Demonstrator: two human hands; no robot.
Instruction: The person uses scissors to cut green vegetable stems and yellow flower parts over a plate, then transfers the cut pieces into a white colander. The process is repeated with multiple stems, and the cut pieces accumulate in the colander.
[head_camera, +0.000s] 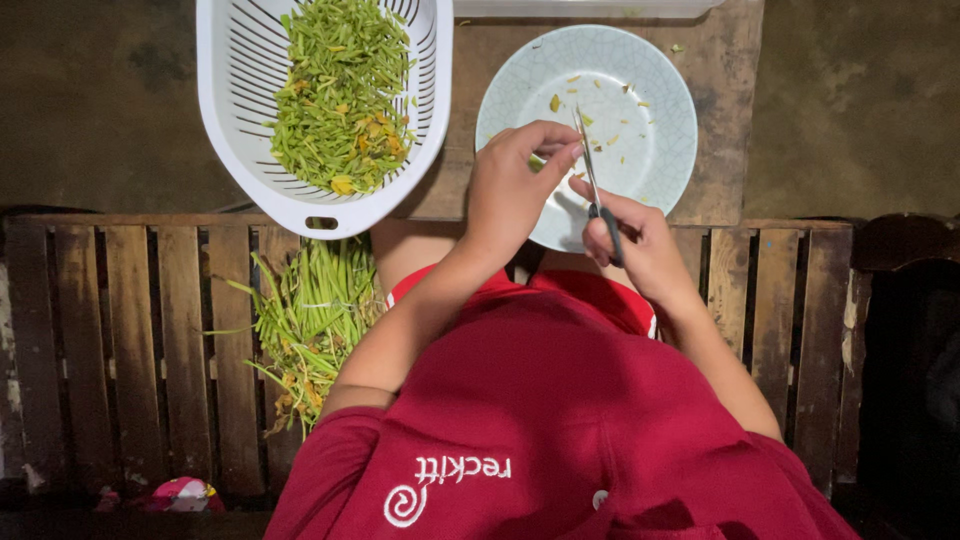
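1. I see the left hand (510, 190) pinching a small green stem piece (538, 160) between its fingertips; the right hand (640, 245) is clenched round the scissors (592, 180), blades pointing to 12 o'clock.
2. The stem sits over the pale plate (655, 80), just beside the blades. I judge a nicked fingertip the main risk.
3. Trimmings could fly off the plate.
4. At 10 o'clock stands the white colander (225, 110); a loose stem bundle (315, 320) lies at 8 o'clock, near the bench slats.

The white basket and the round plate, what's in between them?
Nothing lies there. In the head view, only bare brown wood shows between the white basket of cut green stems and the pale plate.
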